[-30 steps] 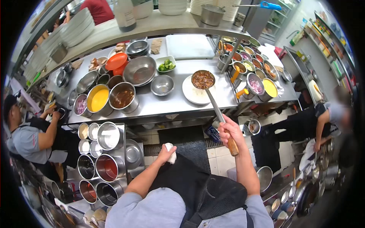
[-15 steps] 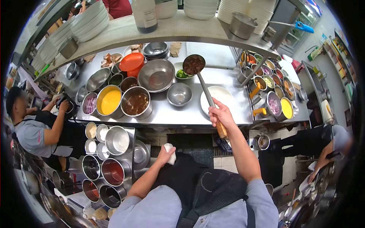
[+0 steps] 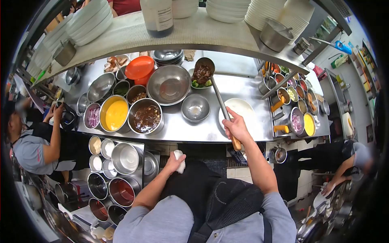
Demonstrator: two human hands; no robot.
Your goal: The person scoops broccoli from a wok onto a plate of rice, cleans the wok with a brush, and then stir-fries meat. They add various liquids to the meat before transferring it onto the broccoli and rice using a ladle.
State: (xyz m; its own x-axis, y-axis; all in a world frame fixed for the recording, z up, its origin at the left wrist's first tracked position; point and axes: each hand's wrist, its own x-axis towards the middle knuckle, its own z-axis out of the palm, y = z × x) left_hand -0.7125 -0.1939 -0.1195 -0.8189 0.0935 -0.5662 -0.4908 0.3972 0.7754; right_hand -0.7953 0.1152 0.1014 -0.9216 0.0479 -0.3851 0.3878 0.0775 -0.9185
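My right hand (image 3: 236, 126) grips the long handle of a ladle (image 3: 221, 97) near its wooden end. The ladle's bowl is tipped over a white bowl (image 3: 193, 73) at the back of the counter, and dark brown meat (image 3: 201, 75) slides from it onto green vegetables (image 3: 198, 84). My left hand (image 3: 174, 163), low in front of my apron, is closed around a folded white cloth (image 3: 179, 161). Under my right forearm's reach lies a white plate (image 3: 243, 107). Nearer the middle stand a small steel bowl (image 3: 195, 108) and a pot of brown sauce (image 3: 145, 117).
A large steel bowl (image 3: 168, 84), a pot of yellow liquid (image 3: 114, 114) and a red-orange bowl (image 3: 139, 67) crowd the left. An overhead shelf (image 3: 194, 38) carries stacked dishes. Co-workers stand at left (image 3: 34, 141) and right (image 3: 352, 162). Ingredient pots (image 3: 296, 117) line the right.
The ladle has tilted over the white bowl, and its meat has moved from the ladle's bowl down onto the greens. My left hand stays low with the cloth.
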